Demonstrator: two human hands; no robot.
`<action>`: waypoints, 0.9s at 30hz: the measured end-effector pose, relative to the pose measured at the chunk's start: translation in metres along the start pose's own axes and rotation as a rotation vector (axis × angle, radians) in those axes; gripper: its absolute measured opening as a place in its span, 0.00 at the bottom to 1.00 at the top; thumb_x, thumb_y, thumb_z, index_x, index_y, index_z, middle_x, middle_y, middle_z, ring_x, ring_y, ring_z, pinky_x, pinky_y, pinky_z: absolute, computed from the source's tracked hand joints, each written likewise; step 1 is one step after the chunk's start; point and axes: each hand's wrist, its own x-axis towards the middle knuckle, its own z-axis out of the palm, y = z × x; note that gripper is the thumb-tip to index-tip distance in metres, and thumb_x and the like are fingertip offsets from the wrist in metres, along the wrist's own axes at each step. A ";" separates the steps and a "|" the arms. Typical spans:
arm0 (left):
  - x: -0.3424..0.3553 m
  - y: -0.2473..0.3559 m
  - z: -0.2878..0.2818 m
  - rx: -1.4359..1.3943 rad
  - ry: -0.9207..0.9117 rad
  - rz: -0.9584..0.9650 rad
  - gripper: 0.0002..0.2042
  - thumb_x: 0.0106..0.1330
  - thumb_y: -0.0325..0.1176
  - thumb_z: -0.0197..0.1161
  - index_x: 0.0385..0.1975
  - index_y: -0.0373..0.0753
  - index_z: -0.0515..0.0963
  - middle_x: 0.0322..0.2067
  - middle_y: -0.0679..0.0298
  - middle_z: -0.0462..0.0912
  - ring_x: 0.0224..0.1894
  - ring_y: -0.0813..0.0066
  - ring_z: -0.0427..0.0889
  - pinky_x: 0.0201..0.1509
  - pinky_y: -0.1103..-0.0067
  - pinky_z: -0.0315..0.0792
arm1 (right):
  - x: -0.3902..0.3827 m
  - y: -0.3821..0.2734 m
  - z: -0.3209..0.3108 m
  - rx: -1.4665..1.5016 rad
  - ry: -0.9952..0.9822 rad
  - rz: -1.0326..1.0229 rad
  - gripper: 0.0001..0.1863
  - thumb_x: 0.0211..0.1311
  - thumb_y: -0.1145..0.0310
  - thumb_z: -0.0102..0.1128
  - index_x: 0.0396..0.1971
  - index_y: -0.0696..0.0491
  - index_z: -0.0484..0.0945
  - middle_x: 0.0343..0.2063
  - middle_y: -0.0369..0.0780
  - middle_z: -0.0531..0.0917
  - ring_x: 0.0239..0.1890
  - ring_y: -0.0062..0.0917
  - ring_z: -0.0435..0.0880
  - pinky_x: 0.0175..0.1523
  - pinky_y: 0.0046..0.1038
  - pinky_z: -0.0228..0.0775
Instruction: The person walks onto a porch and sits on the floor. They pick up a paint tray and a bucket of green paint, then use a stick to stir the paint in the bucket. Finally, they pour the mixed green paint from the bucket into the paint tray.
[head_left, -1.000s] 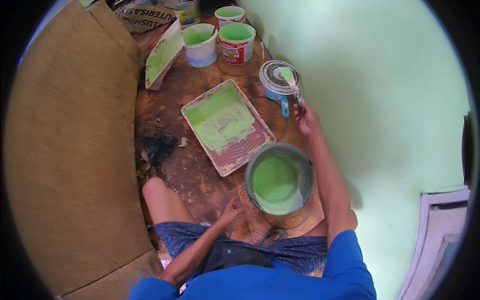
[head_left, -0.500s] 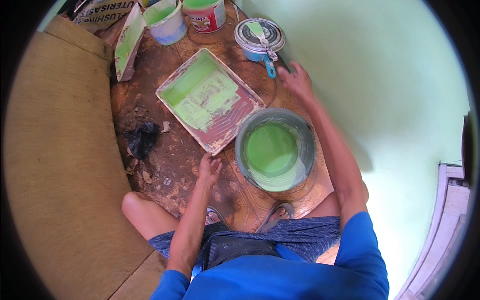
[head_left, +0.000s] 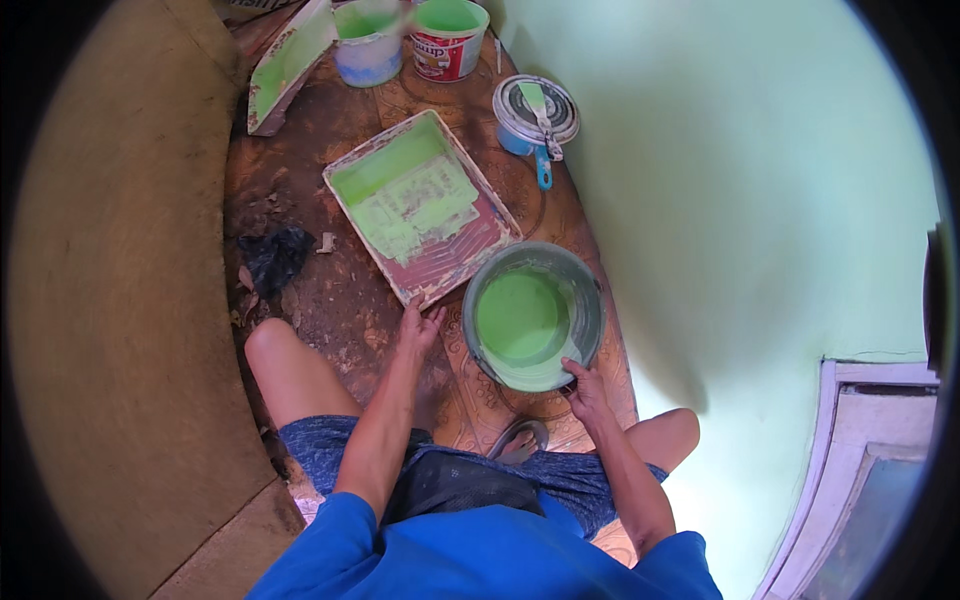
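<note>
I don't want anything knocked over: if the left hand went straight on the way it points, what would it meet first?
The paint tray, most likely, at its near corner. The left hand is at that corner, seemingly touching it, though depth is hard to judge.

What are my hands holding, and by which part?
The right hand holds the grey bucket by its near rim; the left hand is at the near corner of the paint tray, grip unclear.

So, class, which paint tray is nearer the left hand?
The tray beside the grey bucket: the left hand is at its corner. The other tray is farther away.
</note>
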 end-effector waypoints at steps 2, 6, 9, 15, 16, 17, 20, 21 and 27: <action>0.004 -0.002 0.001 -0.009 -0.044 -0.007 0.19 0.61 0.26 0.55 0.52 0.38 0.63 0.52 0.57 0.64 0.54 0.58 0.66 0.59 0.64 0.65 | 0.010 0.004 -0.003 0.062 -0.042 -0.049 0.18 0.51 0.78 0.58 0.44 0.58 0.70 0.39 0.40 0.78 0.43 0.31 0.79 0.47 0.34 0.74; 0.014 0.002 -0.017 0.060 -0.130 0.039 0.16 0.61 0.22 0.52 0.49 0.34 0.65 0.50 0.55 0.67 0.53 0.59 0.68 0.59 0.61 0.66 | 0.014 0.008 -0.003 0.164 -0.213 -0.109 0.21 0.48 0.82 0.54 0.46 0.60 0.68 0.41 0.41 0.78 0.44 0.31 0.78 0.51 0.33 0.72; 0.010 0.003 -0.013 0.053 -0.124 0.056 0.14 0.60 0.19 0.49 0.47 0.31 0.65 0.47 0.54 0.70 0.51 0.59 0.70 0.58 0.60 0.66 | 0.018 0.004 -0.007 0.234 -0.278 -0.121 0.23 0.46 0.83 0.52 0.47 0.61 0.68 0.42 0.42 0.78 0.45 0.31 0.77 0.54 0.31 0.69; -0.008 0.021 -0.010 0.011 -0.078 0.060 0.13 0.58 0.16 0.45 0.44 0.27 0.64 0.46 0.52 0.70 0.49 0.57 0.72 0.57 0.59 0.69 | -0.002 -0.018 -0.015 0.259 -0.293 -0.081 0.22 0.45 0.83 0.52 0.46 0.62 0.70 0.42 0.41 0.78 0.46 0.30 0.77 0.56 0.30 0.67; -0.015 0.021 -0.010 0.038 -0.058 0.053 0.13 0.58 0.15 0.44 0.43 0.26 0.64 0.46 0.51 0.70 0.49 0.58 0.72 0.56 0.60 0.70 | -0.007 -0.021 -0.020 0.255 -0.288 -0.107 0.22 0.45 0.83 0.52 0.45 0.61 0.70 0.42 0.41 0.78 0.46 0.30 0.77 0.56 0.30 0.67; -0.023 0.021 -0.011 0.065 -0.039 0.046 0.12 0.58 0.15 0.44 0.43 0.26 0.64 0.46 0.51 0.69 0.49 0.58 0.72 0.56 0.61 0.70 | -0.012 -0.024 -0.024 0.251 -0.284 -0.132 0.22 0.45 0.83 0.52 0.45 0.61 0.70 0.42 0.41 0.78 0.46 0.30 0.76 0.56 0.30 0.67; -0.059 0.024 -0.009 0.164 -0.005 0.011 0.11 0.59 0.15 0.44 0.42 0.26 0.63 0.46 0.50 0.68 0.49 0.58 0.72 0.58 0.64 0.70 | -0.039 -0.046 -0.031 0.267 -0.257 -0.166 0.23 0.44 0.83 0.52 0.45 0.60 0.71 0.43 0.41 0.78 0.47 0.30 0.76 0.57 0.30 0.66; -0.071 0.024 -0.011 0.202 0.004 -0.002 0.11 0.59 0.15 0.43 0.42 0.26 0.63 0.46 0.50 0.68 0.50 0.58 0.72 0.59 0.65 0.70 | -0.041 -0.048 -0.040 0.269 -0.254 -0.188 0.23 0.43 0.83 0.52 0.45 0.60 0.71 0.43 0.41 0.78 0.47 0.30 0.76 0.57 0.30 0.66; -0.130 0.030 -0.035 0.406 -0.025 -0.161 0.16 0.59 0.16 0.48 0.48 0.23 0.61 0.47 0.50 0.68 0.49 0.61 0.72 0.55 0.71 0.72 | -0.083 -0.085 -0.058 0.200 -0.031 -0.274 0.20 0.43 0.82 0.54 0.42 0.59 0.71 0.37 0.39 0.77 0.42 0.29 0.76 0.54 0.29 0.67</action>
